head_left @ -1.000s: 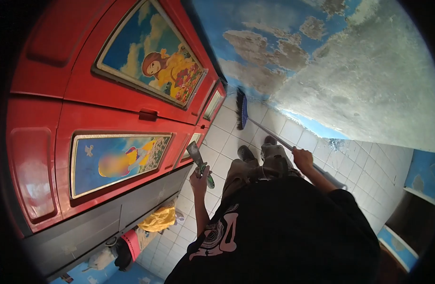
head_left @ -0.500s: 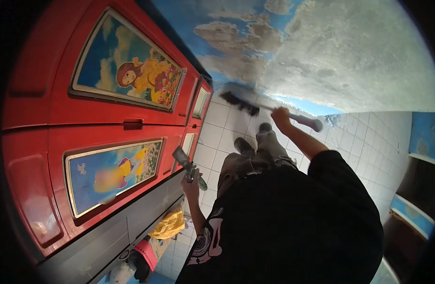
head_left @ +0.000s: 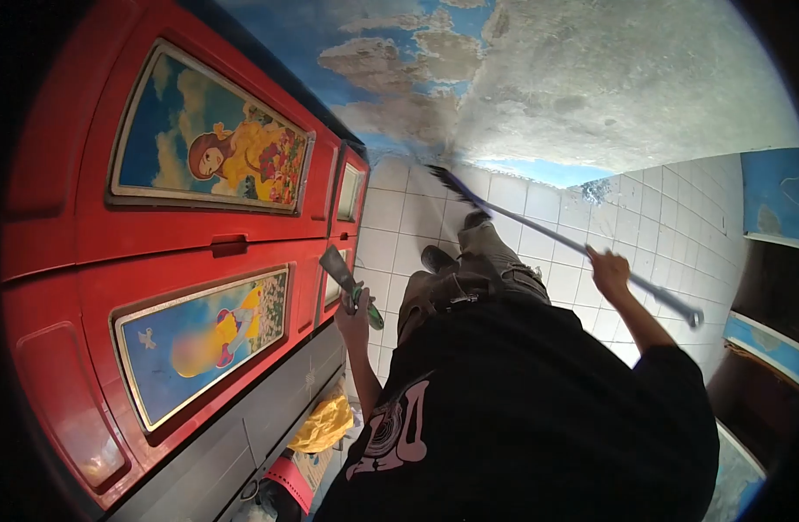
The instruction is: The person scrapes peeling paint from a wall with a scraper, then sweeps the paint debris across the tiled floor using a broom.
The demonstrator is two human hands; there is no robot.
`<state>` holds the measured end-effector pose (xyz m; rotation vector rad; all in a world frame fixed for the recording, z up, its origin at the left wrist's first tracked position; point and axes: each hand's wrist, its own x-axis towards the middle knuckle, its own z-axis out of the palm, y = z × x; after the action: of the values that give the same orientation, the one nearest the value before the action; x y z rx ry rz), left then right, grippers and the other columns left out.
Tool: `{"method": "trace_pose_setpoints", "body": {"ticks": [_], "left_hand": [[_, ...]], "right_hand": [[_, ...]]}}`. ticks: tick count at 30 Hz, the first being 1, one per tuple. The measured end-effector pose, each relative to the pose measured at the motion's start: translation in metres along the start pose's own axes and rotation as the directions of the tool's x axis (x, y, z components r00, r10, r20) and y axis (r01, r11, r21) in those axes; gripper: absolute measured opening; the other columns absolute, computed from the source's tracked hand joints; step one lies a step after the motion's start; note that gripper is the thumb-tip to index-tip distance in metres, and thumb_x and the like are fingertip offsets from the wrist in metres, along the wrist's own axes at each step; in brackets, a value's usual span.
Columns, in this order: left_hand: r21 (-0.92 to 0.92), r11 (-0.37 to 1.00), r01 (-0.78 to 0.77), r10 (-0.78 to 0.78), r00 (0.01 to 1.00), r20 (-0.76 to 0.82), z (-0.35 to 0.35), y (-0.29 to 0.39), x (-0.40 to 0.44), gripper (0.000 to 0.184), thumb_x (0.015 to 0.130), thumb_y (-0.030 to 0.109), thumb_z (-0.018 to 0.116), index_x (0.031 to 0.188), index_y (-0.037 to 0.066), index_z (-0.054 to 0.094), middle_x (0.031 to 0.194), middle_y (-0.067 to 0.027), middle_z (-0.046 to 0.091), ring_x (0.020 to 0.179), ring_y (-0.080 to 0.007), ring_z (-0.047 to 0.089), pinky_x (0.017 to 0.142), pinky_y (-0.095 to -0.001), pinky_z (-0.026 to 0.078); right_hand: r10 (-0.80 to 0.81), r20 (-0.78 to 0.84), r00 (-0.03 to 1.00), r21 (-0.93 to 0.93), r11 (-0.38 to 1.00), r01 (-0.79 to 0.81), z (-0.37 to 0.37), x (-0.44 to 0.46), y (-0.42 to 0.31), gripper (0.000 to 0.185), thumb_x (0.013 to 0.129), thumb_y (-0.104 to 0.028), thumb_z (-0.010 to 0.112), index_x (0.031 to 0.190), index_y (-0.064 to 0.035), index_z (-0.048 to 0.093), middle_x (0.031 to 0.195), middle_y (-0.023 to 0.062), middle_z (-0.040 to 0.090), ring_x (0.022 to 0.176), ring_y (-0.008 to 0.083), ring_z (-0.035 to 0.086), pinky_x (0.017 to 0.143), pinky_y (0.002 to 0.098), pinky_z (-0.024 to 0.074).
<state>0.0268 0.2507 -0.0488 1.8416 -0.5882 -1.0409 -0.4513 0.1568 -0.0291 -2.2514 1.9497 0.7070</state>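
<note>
My left hand [head_left: 354,318] is closed round the green handle of a putty knife [head_left: 337,266]. Its wide, dull blade points up and away, beside the red cabinet [head_left: 190,233]. On the other side, my right hand [head_left: 610,273] grips the long grey handle of a broom [head_left: 547,231]. The broom slants across in front of me, with its dark bristles [head_left: 451,184] towards the foot of the wall. Whether the bristles touch the floor or the wall, I cannot tell.
Paint is peeling off the blue wall [head_left: 591,87] ahead. White tiles cover the floor [head_left: 399,217], with paint flakes [head_left: 596,190] near the wall. At right stand shelves [head_left: 769,344] with blue edges. A yellow cloth or bag [head_left: 324,424] lies at lower left.
My right hand has moved right and back towards my body, drawing the broom handle with it. More of the handle shows now. My left hand still holds the putty knife in nearly the same place.
</note>
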Motion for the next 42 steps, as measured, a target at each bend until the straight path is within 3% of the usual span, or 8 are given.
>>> {"method": "trace_pose_setpoints", "body": {"ticks": [6,7,12,20,25,31,36,42], "left_hand": [[0.057,0.998,-0.033,0.024,0.988,0.152,0.019,0.016,0.026,0.026,0.08,0.011,0.06,0.103,-0.001,0.058,0.071,-0.0031,0.06,0.065,-0.0075,0.057,0.059,-0.0203,0.043],[0.116,0.993,0.009,-0.027,0.988,0.153,0.022,0.031,0.024,0.026,0.08,0.012,0.06,0.103,0.0,0.058,0.071,-0.0033,0.061,0.065,-0.0071,0.057,0.058,-0.0198,0.043],[0.127,0.992,-0.027,0.006,0.987,0.163,0.02,0.035,0.021,0.026,0.08,0.012,0.06,0.103,-0.001,0.058,0.071,-0.0043,0.061,0.066,-0.0078,0.058,0.058,-0.0201,0.043],[0.063,0.998,-0.018,0.017,1.0,0.022,0.001,0.012,-0.018,0.024,0.079,0.009,0.061,0.1,-0.002,0.059,0.075,-0.0052,0.06,0.066,-0.0085,0.058,0.058,-0.021,0.043],[0.052,0.999,-0.018,0.02,0.999,-0.043,-0.003,-0.01,-0.039,0.022,0.078,0.01,0.061,0.098,-0.001,0.06,0.07,-0.004,0.06,0.061,-0.007,0.055,0.056,-0.0207,0.043],[-0.002,0.999,-0.052,0.05,0.974,-0.22,-0.013,-0.03,-0.066,0.023,0.077,0.013,0.064,0.097,0.001,0.063,0.07,-0.0056,0.063,0.062,-0.0091,0.06,0.057,-0.023,0.045],[-0.002,0.999,0.045,-0.043,0.945,-0.325,-0.017,-0.026,-0.085,0.023,0.076,0.014,0.065,0.094,0.001,0.063,0.07,-0.0077,0.064,0.064,-0.0125,0.063,0.059,-0.0245,0.047],[-0.07,0.993,0.094,-0.116,0.893,-0.436,-0.02,-0.029,-0.094,0.028,0.074,0.025,0.066,0.091,0.003,0.064,0.066,-0.008,0.063,0.061,-0.0152,0.063,0.058,-0.0283,0.047]], "right_hand": [[0.238,0.218,0.947,0.003,0.97,-0.244,0.046,-0.112,0.05,0.03,0.079,-0.019,0.053,0.108,-0.0114,0.058,0.071,0.0102,0.061,0.063,0.0239,0.06,0.057,0.038,0.0461],[0.247,0.18,0.952,0.032,0.966,-0.257,0.054,-0.12,0.052,0.018,0.078,-0.021,0.056,0.091,-0.0091,0.059,0.069,0.0114,0.061,0.063,0.0242,0.061,0.053,0.0382,0.0463],[0.509,0.573,0.642,0.105,0.731,-0.674,0.109,-0.096,0.047,0.029,0.071,-0.022,0.058,0.096,-0.0059,0.057,0.091,0.0158,0.062,0.086,0.0315,0.061,0.075,0.0411,0.0488],[0.371,0.702,0.608,0.336,0.58,-0.742,0.108,-0.003,-0.004,0.035,0.071,-0.021,0.054,0.099,0.0003,0.056,0.097,0.0226,0.06,0.093,0.0341,0.059,0.078,0.0403,0.0471],[0.255,0.57,0.781,0.374,0.766,-0.523,0.072,0.064,-0.042,0.031,0.071,-0.021,0.053,0.094,-0.0026,0.059,0.098,0.0201,0.06,0.093,0.033,0.059,0.078,0.0416,0.0468],[0.149,0.351,0.924,0.133,0.969,-0.207,0.011,0.082,-0.028,0.025,0.068,-0.024,0.061,0.089,-0.0112,0.062,0.088,0.0142,0.063,0.085,0.0302,0.062,0.071,0.0405,0.0496],[-0.129,0.007,0.992,-0.089,0.988,0.129,-0.039,0.071,-0.022,0.013,0.07,-0.018,0.054,0.07,-0.0093,0.062,0.07,0.0133,0.064,0.066,0.029,0.063,0.059,0.0399,0.0506],[-0.427,0.071,0.902,-0.324,0.845,0.425,-0.147,0.083,-0.078,0.008,0.069,-0.016,0.057,0.072,-0.011,0.063,0.074,0.0105,0.064,0.07,0.0251,0.064,0.06,0.0352,0.0501]]}}
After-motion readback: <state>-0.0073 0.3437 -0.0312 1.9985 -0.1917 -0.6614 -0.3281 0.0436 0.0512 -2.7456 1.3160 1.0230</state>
